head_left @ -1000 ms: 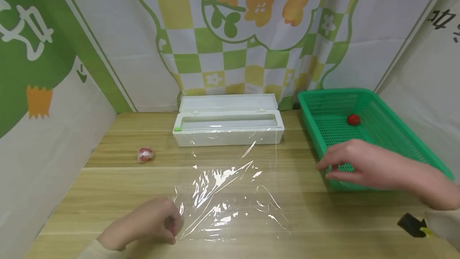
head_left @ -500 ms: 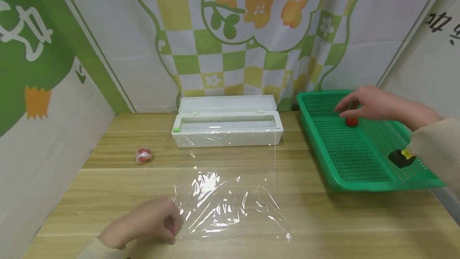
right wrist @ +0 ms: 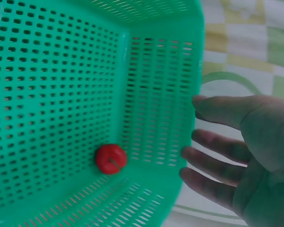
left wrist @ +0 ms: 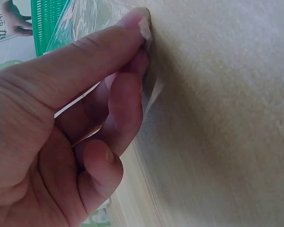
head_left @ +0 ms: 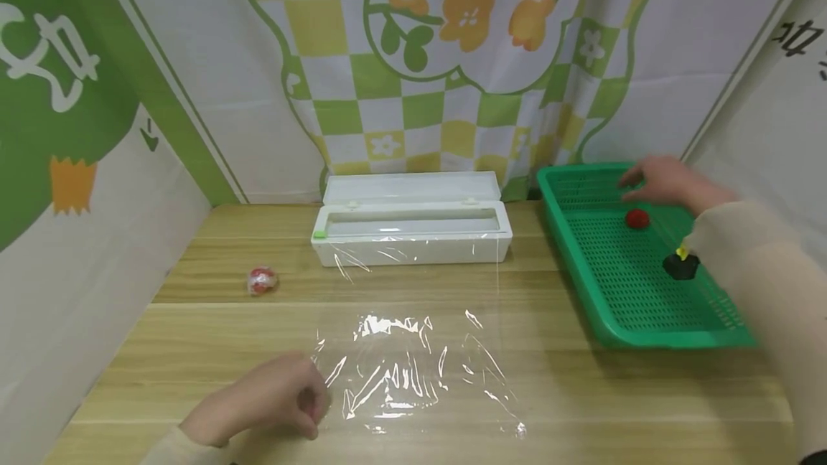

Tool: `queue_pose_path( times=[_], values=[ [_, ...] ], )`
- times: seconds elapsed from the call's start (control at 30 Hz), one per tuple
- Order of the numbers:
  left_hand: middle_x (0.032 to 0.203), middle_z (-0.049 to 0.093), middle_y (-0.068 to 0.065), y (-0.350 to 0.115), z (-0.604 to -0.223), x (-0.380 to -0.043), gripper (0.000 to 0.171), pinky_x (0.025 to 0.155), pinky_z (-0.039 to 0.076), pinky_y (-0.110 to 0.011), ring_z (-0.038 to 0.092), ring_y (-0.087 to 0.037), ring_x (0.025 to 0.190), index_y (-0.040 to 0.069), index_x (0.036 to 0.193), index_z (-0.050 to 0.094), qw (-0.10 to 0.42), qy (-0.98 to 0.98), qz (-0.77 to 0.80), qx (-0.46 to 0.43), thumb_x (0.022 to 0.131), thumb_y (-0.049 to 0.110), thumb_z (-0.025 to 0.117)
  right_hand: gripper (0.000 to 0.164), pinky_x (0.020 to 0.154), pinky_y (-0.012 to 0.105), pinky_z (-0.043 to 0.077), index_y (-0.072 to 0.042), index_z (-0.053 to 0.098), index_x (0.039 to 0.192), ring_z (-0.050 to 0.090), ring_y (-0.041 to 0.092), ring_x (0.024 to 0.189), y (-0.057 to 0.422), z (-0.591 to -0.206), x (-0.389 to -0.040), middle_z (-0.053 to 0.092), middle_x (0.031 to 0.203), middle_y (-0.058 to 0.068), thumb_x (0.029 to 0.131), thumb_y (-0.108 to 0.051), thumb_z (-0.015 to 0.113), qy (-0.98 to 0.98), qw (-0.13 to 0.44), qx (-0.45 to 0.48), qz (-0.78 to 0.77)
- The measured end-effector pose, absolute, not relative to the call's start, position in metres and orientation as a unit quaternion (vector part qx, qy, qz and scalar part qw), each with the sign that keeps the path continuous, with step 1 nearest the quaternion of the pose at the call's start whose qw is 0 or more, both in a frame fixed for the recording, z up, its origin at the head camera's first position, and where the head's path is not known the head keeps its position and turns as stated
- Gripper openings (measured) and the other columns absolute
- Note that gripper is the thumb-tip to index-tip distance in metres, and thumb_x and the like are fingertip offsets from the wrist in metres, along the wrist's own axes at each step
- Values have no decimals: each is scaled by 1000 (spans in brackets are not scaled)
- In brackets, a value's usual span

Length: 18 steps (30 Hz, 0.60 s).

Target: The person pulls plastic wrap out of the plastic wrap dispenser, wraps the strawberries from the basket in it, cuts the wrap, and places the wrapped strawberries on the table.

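Observation:
A sheet of clear cling film (head_left: 413,350) is drawn out from a white dispenser box (head_left: 413,248) over the wooden table. At the sheet's near left corner my left hand (head_left: 271,397) pinches the film edge between thumb and forefinger, as the left wrist view shows. My right hand (head_left: 665,181) hovers over the back part of a green plastic basket (head_left: 584,275), fingers spread and holding nothing. Inside the basket lies a small round red thing (head_left: 637,219), with a dark stem-like mark (right wrist: 114,163) in the right wrist view.
A small red thing wrapped in clear film (head_left: 261,280) lies on the table at left. The box's lid (head_left: 412,187) stands raised behind it. Patterned cloth (head_left: 388,113) hangs at the back, with printed panels on both sides.
My right hand has moved away from me, from the basket's near left side to above its back end. My left hand keeps its place; the glints on the film have shifted.

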<state>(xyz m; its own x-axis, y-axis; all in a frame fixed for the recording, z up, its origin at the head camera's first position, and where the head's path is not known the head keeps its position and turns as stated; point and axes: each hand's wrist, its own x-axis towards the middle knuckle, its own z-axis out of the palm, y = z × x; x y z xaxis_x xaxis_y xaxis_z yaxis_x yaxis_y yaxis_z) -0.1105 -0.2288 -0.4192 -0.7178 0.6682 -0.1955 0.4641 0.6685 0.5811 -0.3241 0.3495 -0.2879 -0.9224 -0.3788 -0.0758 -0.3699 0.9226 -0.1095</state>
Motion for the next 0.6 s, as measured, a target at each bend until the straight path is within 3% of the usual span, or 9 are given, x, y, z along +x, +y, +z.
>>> queue_pose_path(
  times=[0.43,0.6],
  values=[
    [56,54,20,-232,-421,-108,22,52,45,-16,49,5,53,21,58,61,208,892,258,307,60,14,82,53,90,64,44,13,49,128,46,59,111,370,-335,-332,45,129,42,89,-21,59,988,108,-98,-54],
    [56,54,21,-232,-421,-108,22,51,45,-16,48,5,53,21,58,61,206,892,257,310,60,13,82,62,83,61,47,15,39,135,54,53,102,370,-347,-331,55,120,38,89,-22,58,987,120,-80,-75]
  ],
)
